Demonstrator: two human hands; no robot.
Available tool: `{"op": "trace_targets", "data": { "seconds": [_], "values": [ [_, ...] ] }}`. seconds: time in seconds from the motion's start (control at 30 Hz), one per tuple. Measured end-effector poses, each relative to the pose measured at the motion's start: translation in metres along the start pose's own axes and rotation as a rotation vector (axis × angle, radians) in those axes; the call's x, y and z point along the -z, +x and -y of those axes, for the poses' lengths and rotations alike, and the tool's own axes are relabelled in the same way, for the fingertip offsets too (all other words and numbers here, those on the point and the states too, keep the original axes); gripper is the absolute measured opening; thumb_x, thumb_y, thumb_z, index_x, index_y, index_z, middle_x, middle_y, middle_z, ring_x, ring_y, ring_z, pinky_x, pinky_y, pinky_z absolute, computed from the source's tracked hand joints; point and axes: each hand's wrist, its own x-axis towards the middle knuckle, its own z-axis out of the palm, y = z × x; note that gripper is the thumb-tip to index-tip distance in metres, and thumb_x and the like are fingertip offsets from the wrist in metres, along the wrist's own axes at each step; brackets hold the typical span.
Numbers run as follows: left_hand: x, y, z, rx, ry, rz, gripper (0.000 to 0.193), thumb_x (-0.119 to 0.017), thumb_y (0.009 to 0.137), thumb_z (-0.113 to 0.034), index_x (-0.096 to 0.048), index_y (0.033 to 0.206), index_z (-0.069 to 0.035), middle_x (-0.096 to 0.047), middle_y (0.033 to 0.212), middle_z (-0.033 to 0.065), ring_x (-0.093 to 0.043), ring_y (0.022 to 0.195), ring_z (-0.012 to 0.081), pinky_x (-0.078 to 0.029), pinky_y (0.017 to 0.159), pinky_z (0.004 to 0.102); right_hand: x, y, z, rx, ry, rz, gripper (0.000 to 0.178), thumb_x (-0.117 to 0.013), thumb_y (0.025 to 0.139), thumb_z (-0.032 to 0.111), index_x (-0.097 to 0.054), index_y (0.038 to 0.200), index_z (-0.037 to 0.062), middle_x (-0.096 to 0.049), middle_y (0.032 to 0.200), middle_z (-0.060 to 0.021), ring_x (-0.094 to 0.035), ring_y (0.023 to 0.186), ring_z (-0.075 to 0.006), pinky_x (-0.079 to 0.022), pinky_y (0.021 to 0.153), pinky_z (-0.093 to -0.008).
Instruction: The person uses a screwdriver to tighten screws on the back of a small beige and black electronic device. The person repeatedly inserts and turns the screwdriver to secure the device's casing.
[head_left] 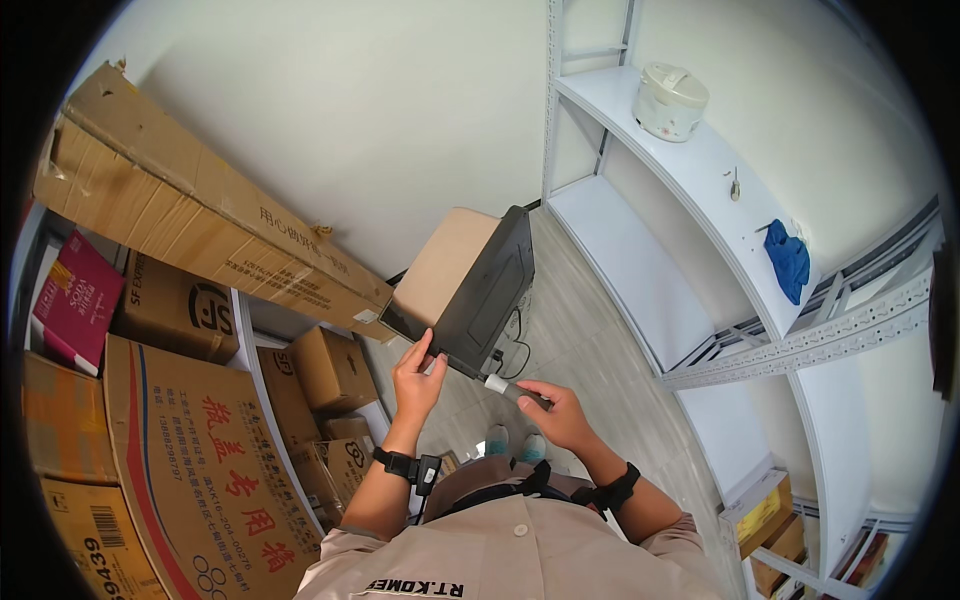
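Observation:
A box-shaped appliance (470, 290) with a tan top and a dark grey side panel stands in front of me, its underside hidden. My left hand (418, 378) rests its outstretched fingers against the appliance's near lower corner, thumb apart from the index finger. The fingers of my right hand (558, 412) wrap round the handle of what looks like a dark-handled brush (512, 388). Its whitish, wider end meets or lies very close to the panel's near bottom edge. A black cord with a plug (513, 350) hangs beside the panel.
Left, a long carton (225, 220) lies above shelves packed with cardboard boxes (190, 450). Metal shelving (640, 260) curves along the right, bearing a white rice cooker (671, 100), a small screwdriver-like tool (735, 187) and a blue cloth (787, 262). Tiled floor (590, 345) lies between.

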Motion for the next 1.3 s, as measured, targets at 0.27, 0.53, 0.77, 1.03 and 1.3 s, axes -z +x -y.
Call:
{"op": "trace_targets", "data": {
  "seconds": [0.27, 0.53, 0.77, 1.03, 1.3],
  "values": [
    [0.002, 0.000, -0.001, 0.005, 0.006, 0.025, 0.047, -0.068, 0.079, 0.002, -0.061, 0.125, -0.007, -0.067, 0.110, 0.0134, -0.066, 0.095, 0.0148, -0.056, 0.079, 0.0264, -0.001, 0.001, 0.005, -0.190, 0.171, 0.062, 0.034, -0.058, 0.094, 0.021, -0.061, 0.118, -0.0024, -0.067, 0.088, -0.0073, -0.055, 0.065, -0.0074, -0.045, 0.061, -0.0233],
    [-0.002, -0.002, 0.001, 0.000, -0.039, 0.007, 0.048, -0.068, 0.079, 0.002, -0.061, 0.126, -0.008, -0.068, 0.109, 0.0148, -0.066, 0.095, 0.0157, -0.056, 0.081, 0.0271, 0.003, 0.008, 0.013, -0.341, 0.244, 0.136, 0.030, -0.060, 0.092, 0.019, -0.062, 0.116, 0.0013, -0.063, 0.084, -0.0057, -0.049, 0.053, -0.0089, -0.037, 0.049, -0.0231],
    [0.002, -0.004, 0.000, 0.101, -0.119, 0.064, 0.050, -0.071, 0.081, -0.002, -0.057, 0.129, -0.004, -0.065, 0.115, 0.0116, -0.063, 0.101, 0.0153, -0.053, 0.087, 0.0281, 0.001, 0.011, 0.029, 0.428, -0.368, -0.036, 0.031, -0.072, 0.076, 0.005, -0.066, 0.106, 0.0040, -0.057, 0.095, -0.0104, -0.059, 0.076, -0.0213, -0.048, 0.064, -0.0303],
    [-0.026, -0.011, -0.002, 0.319, -0.422, -0.120, 0.055, -0.074, 0.083, -0.013, -0.053, 0.133, -0.005, -0.054, 0.126, 0.0124, -0.053, 0.115, 0.0166, -0.048, 0.092, 0.0282, -0.012, 0.012, 0.007, 0.218, -0.069, -0.158, 0.029, -0.067, 0.084, 0.011, -0.059, 0.111, 0.0028, -0.057, 0.093, -0.0096, -0.057, 0.074, -0.0183, -0.046, 0.066, -0.0302],
    [-0.009, -0.001, -0.025, 0.675, -0.158, 0.046, 0.066, -0.074, 0.085, -0.021, -0.041, 0.142, -0.012, -0.064, 0.096, 0.0104, -0.063, 0.084, 0.0152, -0.051, 0.065, 0.0246, -0.009, 0.009, 0.016, 0.298, -0.156, -0.144, 0.024, -0.072, 0.078, 0.007, -0.063, 0.100, 0.0042, -0.055, 0.094, -0.0064, -0.054, 0.082, -0.0161, -0.044, 0.073, -0.0289]
  ]
}}
